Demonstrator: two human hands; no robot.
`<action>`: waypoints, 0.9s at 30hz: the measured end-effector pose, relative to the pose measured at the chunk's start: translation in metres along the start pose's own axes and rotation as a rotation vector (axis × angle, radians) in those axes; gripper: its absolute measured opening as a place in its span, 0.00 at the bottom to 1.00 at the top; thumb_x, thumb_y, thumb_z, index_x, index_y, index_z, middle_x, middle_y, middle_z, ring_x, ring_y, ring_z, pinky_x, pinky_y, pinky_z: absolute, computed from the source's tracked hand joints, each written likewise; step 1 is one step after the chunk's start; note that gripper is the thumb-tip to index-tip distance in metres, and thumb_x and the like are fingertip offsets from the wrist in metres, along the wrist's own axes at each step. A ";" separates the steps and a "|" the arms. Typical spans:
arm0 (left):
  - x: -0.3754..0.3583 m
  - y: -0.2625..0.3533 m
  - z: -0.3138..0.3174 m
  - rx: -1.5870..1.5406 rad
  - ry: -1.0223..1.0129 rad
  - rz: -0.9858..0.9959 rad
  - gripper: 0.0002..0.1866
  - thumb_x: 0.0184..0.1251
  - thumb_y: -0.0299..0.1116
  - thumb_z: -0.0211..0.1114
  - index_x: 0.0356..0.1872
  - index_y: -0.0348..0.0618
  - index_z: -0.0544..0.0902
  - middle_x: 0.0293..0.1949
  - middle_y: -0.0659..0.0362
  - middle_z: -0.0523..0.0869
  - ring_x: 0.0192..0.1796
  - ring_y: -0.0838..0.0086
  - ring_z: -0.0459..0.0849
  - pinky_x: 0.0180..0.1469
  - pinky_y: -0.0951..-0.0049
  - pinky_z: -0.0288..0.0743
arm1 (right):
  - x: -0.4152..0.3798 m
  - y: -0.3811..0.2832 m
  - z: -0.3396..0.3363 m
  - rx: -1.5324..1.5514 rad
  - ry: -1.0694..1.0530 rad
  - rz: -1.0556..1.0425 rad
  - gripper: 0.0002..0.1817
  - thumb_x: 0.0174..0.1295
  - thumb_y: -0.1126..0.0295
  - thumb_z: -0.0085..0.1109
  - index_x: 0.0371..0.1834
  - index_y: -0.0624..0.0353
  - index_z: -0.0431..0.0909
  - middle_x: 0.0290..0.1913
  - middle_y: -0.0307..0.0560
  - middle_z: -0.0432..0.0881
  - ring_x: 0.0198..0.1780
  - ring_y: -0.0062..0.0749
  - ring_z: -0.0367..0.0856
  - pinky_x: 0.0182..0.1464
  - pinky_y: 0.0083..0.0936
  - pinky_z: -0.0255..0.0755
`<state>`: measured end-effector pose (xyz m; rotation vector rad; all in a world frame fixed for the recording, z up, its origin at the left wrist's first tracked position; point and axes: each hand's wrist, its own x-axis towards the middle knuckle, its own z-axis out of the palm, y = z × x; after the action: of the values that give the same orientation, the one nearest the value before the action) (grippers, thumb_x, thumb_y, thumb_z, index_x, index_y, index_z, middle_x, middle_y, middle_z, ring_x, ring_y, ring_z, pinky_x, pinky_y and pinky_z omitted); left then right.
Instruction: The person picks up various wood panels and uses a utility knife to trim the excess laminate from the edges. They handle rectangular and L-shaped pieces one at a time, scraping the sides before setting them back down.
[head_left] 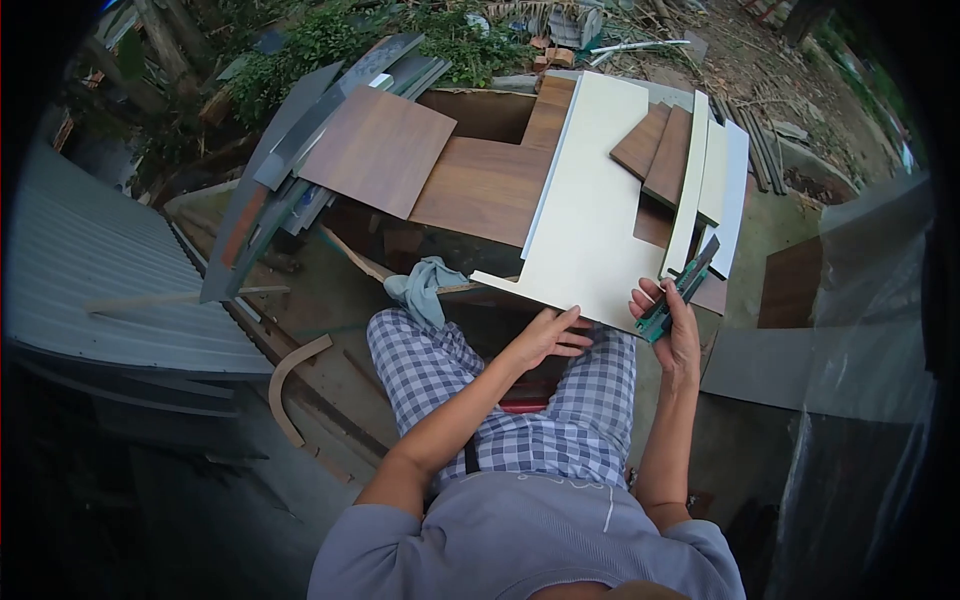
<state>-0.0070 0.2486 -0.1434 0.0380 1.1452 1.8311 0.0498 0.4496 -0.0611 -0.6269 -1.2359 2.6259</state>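
Observation:
My right hand [672, 325] is closed around a green utility knife [682, 290], its dark blade end pointing up and to the right. The knife is above the lower right corner of a large cream panel [590, 200]. At the panel's near edge is my left hand [552, 338], thumb by the edge and fingers stretched out to the right beneath it. Whether these fingers press on the underside is hard to tell. A narrow cream strip [691, 190] lies on the panel's right side, beside two small brown boards [668, 155].
Brown wood panels [485, 185] and a tilted brown board [380, 150] lie left of the cream panel. A blue-grey cloth [428, 288] hangs near my knee. Stacked grey strips [270, 170] stick out at left. Clear plastic sheeting [850, 400] hangs at right.

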 end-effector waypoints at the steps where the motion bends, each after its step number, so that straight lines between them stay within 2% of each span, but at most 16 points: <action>1: -0.009 0.005 -0.002 0.181 -0.008 -0.092 0.31 0.69 0.52 0.53 0.61 0.36 0.63 0.56 0.45 0.74 0.51 0.57 0.81 0.53 0.58 0.76 | -0.001 0.000 0.000 -0.004 -0.035 -0.014 0.13 0.64 0.63 0.57 0.43 0.58 0.70 0.44 0.55 0.79 0.43 0.39 0.82 0.46 0.33 0.80; 4: -0.044 0.030 -0.024 0.483 -0.211 -0.213 0.25 0.70 0.50 0.52 0.54 0.37 0.71 0.50 0.47 0.79 0.49 0.62 0.82 0.50 0.65 0.78 | -0.005 -0.004 -0.008 0.003 -0.083 -0.048 0.10 0.66 0.63 0.55 0.45 0.54 0.72 0.41 0.45 0.80 0.38 0.28 0.80 0.43 0.30 0.77; 6: -0.076 0.071 -0.048 0.498 -0.207 -0.151 0.23 0.71 0.49 0.52 0.53 0.38 0.73 0.49 0.50 0.81 0.49 0.65 0.82 0.49 0.69 0.78 | -0.010 -0.007 -0.010 -0.021 -0.078 -0.076 0.11 0.65 0.62 0.56 0.46 0.53 0.71 0.39 0.41 0.78 0.36 0.25 0.77 0.42 0.28 0.75; 7: -0.088 0.089 -0.067 0.455 -0.128 -0.057 0.22 0.72 0.48 0.50 0.54 0.39 0.72 0.49 0.50 0.81 0.50 0.65 0.82 0.50 0.69 0.78 | -0.011 -0.006 -0.015 0.000 -0.078 -0.076 0.11 0.66 0.62 0.56 0.46 0.53 0.71 0.39 0.42 0.78 0.36 0.25 0.77 0.42 0.28 0.74; 8: -0.096 0.103 -0.089 0.349 0.036 0.048 0.21 0.72 0.46 0.50 0.54 0.39 0.72 0.50 0.50 0.80 0.50 0.64 0.82 0.51 0.67 0.77 | -0.015 -0.006 -0.017 0.013 -0.104 -0.077 0.10 0.66 0.63 0.55 0.45 0.53 0.71 0.38 0.41 0.77 0.36 0.24 0.76 0.41 0.27 0.73; 9: -0.099 0.114 -0.116 0.175 0.204 0.230 0.21 0.72 0.45 0.52 0.54 0.38 0.70 0.49 0.50 0.80 0.50 0.63 0.82 0.52 0.64 0.76 | -0.018 -0.004 -0.019 0.008 -0.096 -0.070 0.10 0.66 0.63 0.55 0.45 0.53 0.71 0.37 0.41 0.77 0.35 0.24 0.76 0.41 0.27 0.73; 10: -0.103 0.128 -0.139 -0.005 0.351 0.412 0.24 0.70 0.46 0.55 0.57 0.37 0.67 0.54 0.47 0.76 0.52 0.58 0.80 0.53 0.60 0.75 | -0.020 -0.003 -0.021 0.001 -0.087 -0.068 0.09 0.66 0.63 0.54 0.45 0.53 0.71 0.37 0.41 0.76 0.35 0.24 0.76 0.41 0.26 0.72; 12: -0.090 0.148 -0.201 -0.178 0.795 0.635 0.29 0.67 0.47 0.59 0.59 0.36 0.63 0.58 0.43 0.71 0.57 0.52 0.75 0.56 0.55 0.72 | -0.026 0.001 -0.019 -0.008 -0.098 -0.052 0.09 0.67 0.63 0.54 0.45 0.53 0.71 0.37 0.41 0.76 0.35 0.24 0.75 0.40 0.27 0.72; 14: -0.079 0.171 -0.248 -0.150 1.011 0.681 0.33 0.64 0.48 0.62 0.60 0.36 0.61 0.60 0.41 0.67 0.60 0.47 0.70 0.59 0.49 0.68 | -0.032 0.005 -0.016 -0.017 -0.101 -0.049 0.10 0.67 0.63 0.54 0.45 0.53 0.71 0.36 0.41 0.76 0.34 0.24 0.75 0.40 0.27 0.72; 18: -0.044 0.193 -0.301 -0.216 1.011 0.663 0.33 0.63 0.49 0.63 0.59 0.34 0.64 0.59 0.42 0.69 0.59 0.47 0.72 0.57 0.43 0.69 | -0.042 0.015 -0.003 -0.069 -0.088 0.028 0.11 0.67 0.61 0.54 0.44 0.54 0.70 0.36 0.42 0.75 0.34 0.25 0.75 0.38 0.27 0.72; 20: -0.029 0.200 -0.303 -0.500 0.749 0.714 0.33 0.63 0.47 0.64 0.61 0.35 0.64 0.60 0.45 0.71 0.60 0.49 0.72 0.57 0.42 0.67 | -0.047 0.021 0.003 -0.076 -0.110 0.033 0.10 0.67 0.61 0.54 0.43 0.54 0.70 0.36 0.42 0.75 0.34 0.26 0.75 0.38 0.27 0.72; 21: -0.022 0.203 -0.299 -0.568 0.727 0.715 0.31 0.64 0.44 0.64 0.62 0.38 0.64 0.59 0.49 0.73 0.59 0.51 0.73 0.57 0.42 0.67 | -0.048 0.024 0.005 -0.070 -0.101 0.018 0.10 0.67 0.61 0.54 0.43 0.54 0.70 0.36 0.42 0.75 0.34 0.26 0.75 0.38 0.27 0.72; 23: -0.011 0.204 -0.303 -0.532 0.654 0.700 0.30 0.64 0.43 0.63 0.62 0.39 0.65 0.59 0.49 0.73 0.59 0.52 0.74 0.57 0.42 0.67 | -0.054 0.030 0.006 -0.075 -0.090 0.039 0.11 0.65 0.61 0.56 0.43 0.54 0.69 0.35 0.42 0.74 0.33 0.26 0.75 0.37 0.27 0.76; 26: -0.012 0.203 -0.286 -0.511 0.580 0.673 0.26 0.66 0.39 0.61 0.61 0.39 0.66 0.58 0.51 0.74 0.58 0.56 0.74 0.57 0.42 0.67 | -0.062 0.033 0.011 -0.115 -0.042 0.047 0.11 0.65 0.61 0.55 0.43 0.54 0.70 0.34 0.41 0.75 0.32 0.25 0.75 0.36 0.27 0.73; 27: -0.020 0.208 -0.263 -0.401 0.698 0.761 0.25 0.67 0.39 0.61 0.59 0.38 0.68 0.57 0.52 0.75 0.57 0.59 0.75 0.57 0.47 0.68 | -0.065 0.033 0.017 -0.163 0.002 0.026 0.11 0.66 0.61 0.55 0.42 0.55 0.70 0.31 0.40 0.75 0.30 0.23 0.74 0.33 0.24 0.72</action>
<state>-0.2615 0.0298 -0.1349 -0.4953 1.2922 2.8674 0.1008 0.3955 -0.0575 -0.6759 -1.4618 2.5626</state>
